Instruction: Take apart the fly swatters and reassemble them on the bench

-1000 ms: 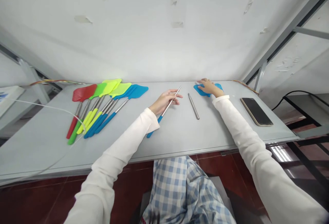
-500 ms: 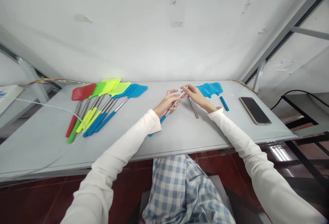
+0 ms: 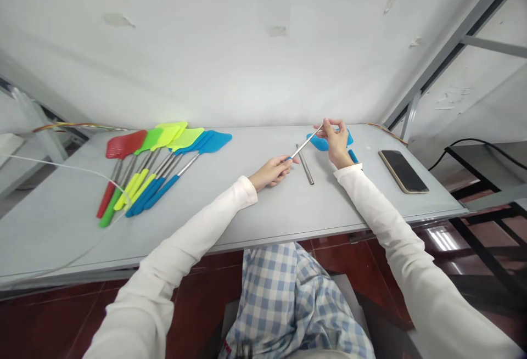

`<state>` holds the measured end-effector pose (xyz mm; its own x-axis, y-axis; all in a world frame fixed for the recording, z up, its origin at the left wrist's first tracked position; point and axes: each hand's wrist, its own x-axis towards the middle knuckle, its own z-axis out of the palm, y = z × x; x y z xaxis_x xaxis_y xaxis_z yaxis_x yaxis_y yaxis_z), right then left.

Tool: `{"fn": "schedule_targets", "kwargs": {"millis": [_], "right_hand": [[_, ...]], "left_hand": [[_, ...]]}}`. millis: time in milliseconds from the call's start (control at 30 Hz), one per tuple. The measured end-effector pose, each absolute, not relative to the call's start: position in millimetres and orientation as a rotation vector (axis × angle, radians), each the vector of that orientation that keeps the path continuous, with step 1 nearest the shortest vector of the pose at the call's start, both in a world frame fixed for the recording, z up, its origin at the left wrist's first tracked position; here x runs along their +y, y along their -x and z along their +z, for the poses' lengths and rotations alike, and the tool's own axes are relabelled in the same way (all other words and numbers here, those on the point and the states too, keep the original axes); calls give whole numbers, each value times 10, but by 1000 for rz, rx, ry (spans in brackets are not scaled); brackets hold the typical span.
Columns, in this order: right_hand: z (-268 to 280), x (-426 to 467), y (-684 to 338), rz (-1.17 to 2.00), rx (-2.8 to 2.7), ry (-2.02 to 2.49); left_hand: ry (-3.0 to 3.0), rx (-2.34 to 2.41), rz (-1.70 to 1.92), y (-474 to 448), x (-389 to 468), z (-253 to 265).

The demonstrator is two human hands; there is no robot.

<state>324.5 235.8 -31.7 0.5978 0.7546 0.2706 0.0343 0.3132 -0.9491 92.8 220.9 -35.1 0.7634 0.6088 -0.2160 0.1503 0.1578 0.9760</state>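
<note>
My left hand (image 3: pixel 272 173) is closed around the blue grip of a thin metal rod (image 3: pixel 307 142); a bit of blue shows at its fingertips. The fingers of my right hand (image 3: pixel 337 142) pinch the rod's far end, so it slants up to the right between both hands. Behind my right hand lie blue fly swatter heads (image 3: pixel 318 142), partly covered by it. A loose blue grip (image 3: pixel 353 156) rests by my right wrist. Below the rod, a loose metal tube (image 3: pixel 306 167) lies on the table.
Several fly swatters (image 3: pixel 164 164) in red, green, yellow and blue lie fanned out on the left of the grey table (image 3: pixel 230 222). A white cable (image 3: pixel 82 168) crosses their handles. On the right lies a phone (image 3: pixel 403 171). A white wall (image 3: pixel 230 62) stands behind.
My right hand has moved right, from near my left hand to the rod's far end. My left hand has closed on the blue grip, and the rod has shifted up and right.
</note>
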Motion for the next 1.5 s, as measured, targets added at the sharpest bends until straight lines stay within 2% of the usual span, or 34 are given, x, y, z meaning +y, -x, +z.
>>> {"fn": "schedule_targets", "kwargs": {"millis": [567,667,767,900,1000,1167,1333,1500], "right_hand": [[-327,2261,-2860,679,-893,1161],[-326,2205,-2719,786,-900,1098],[-352,2162,-2506,1031,-859,1023],[-355,2153,-2398,1267,-717,930],[-313,2145,-2464,1297,-667,852],[-209,2088,-2573,1236,-667,874],[-107,2086,-2763,1219,-628,837],[-41,2144,-3130,1152,-530,694]], "left_hand": [[-1530,738,447,-916,2193,-373],[-1810,862,587,-961,2207,-398],[-2276,1126,713,-989,2219,-421],[-2562,1469,466,-998,2208,-447],[-2603,1421,378,-1030,2164,-478],[-2263,1001,534,-1119,2018,-465],[-1576,756,182,-1050,2013,-368],[-1435,682,189,-903,2205,-374]]}}
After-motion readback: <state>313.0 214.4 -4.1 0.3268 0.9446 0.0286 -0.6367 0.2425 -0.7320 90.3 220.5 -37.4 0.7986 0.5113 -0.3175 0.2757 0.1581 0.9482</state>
